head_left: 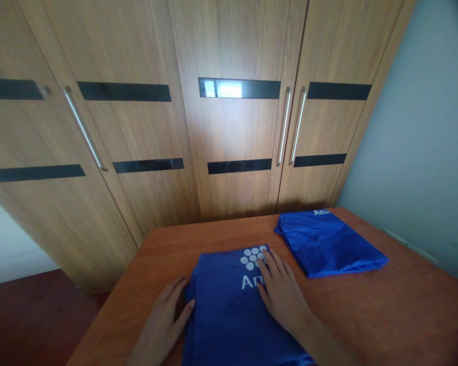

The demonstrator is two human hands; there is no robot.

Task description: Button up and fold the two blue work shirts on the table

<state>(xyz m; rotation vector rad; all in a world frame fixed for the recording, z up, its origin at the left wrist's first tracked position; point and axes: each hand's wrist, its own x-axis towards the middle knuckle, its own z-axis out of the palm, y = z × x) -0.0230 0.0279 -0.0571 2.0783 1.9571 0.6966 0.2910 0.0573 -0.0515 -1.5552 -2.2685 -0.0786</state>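
A folded blue cloth (225,310) with white dots and partly covered white lettering lies on the table in front of me. Its kind of garment or bag does not show. My right hand (284,295) rests on its upper right part, fingers spread over the print. At the left edge of the cloth is my left hand (168,315), its thumb and fingers apart and the fingertips touching the fold. Farther back on the right lies a second folded blue cloth (328,244), with white letters near its far edge.
The reddish-brown wooden table (168,244) reaches back to a tall wooden wardrobe (232,193) with black strips and metal handles (284,127). A pale wall (416,168) stands on the right. Dark red floor (30,315) shows at lower left.
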